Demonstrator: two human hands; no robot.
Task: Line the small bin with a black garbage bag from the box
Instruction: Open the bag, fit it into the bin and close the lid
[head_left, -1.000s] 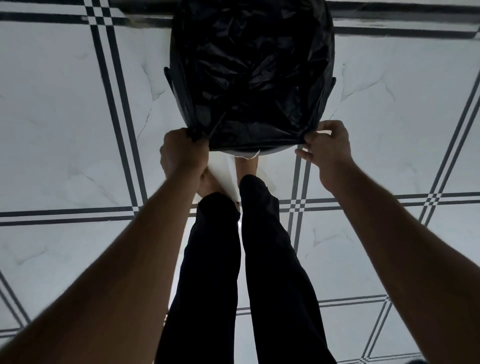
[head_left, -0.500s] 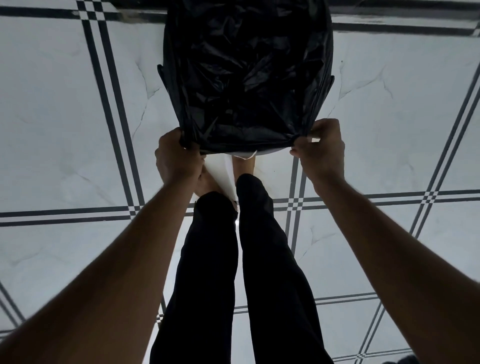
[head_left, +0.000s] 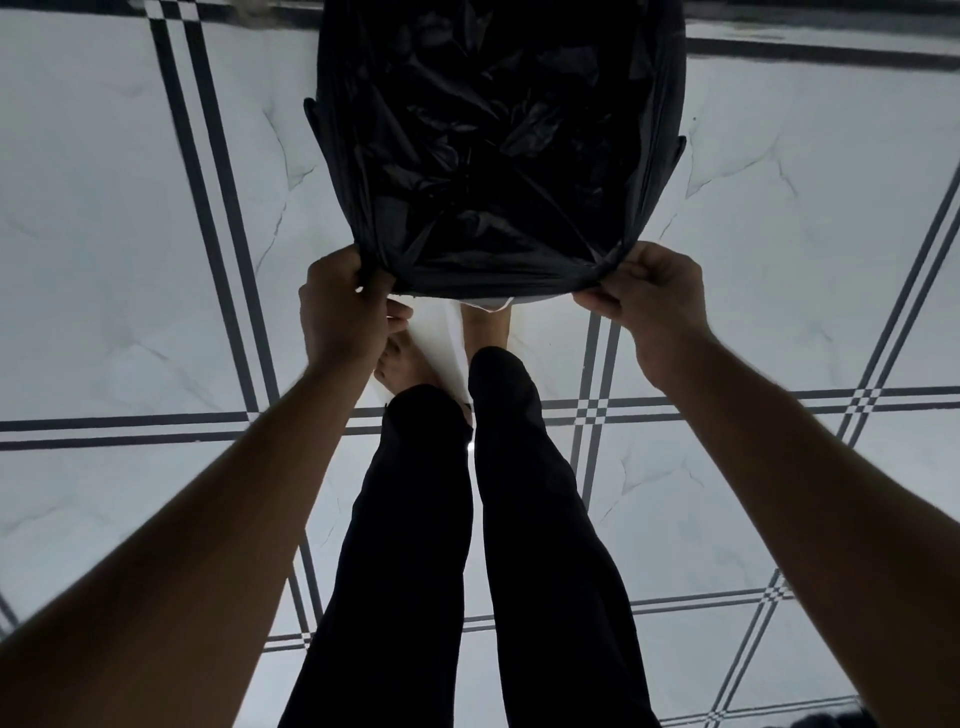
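Observation:
A crinkled black garbage bag (head_left: 493, 156) fills the mouth of the small bin at the top middle of the head view. Its edge is folded down over the near rim and both sides. Only a white strip of the bin (head_left: 441, 332) shows below the bag, between my feet. My left hand (head_left: 343, 312) pinches the bag's folded edge at the near left corner. At the near right corner my right hand (head_left: 649, 296) grips the same edge, stretching it taut between the two hands. The box of bags is out of sight.
The bin stands on a white marble-look tiled floor (head_left: 130, 260) with dark double grout lines. My legs in black trousers (head_left: 467, 519) and bare feet are right below the bin. A dark band runs along the floor at the far top edge.
Both hands have pulled the bag's near edge lower over the rim and tighter across it. The right hand has closed more firmly on its corner.

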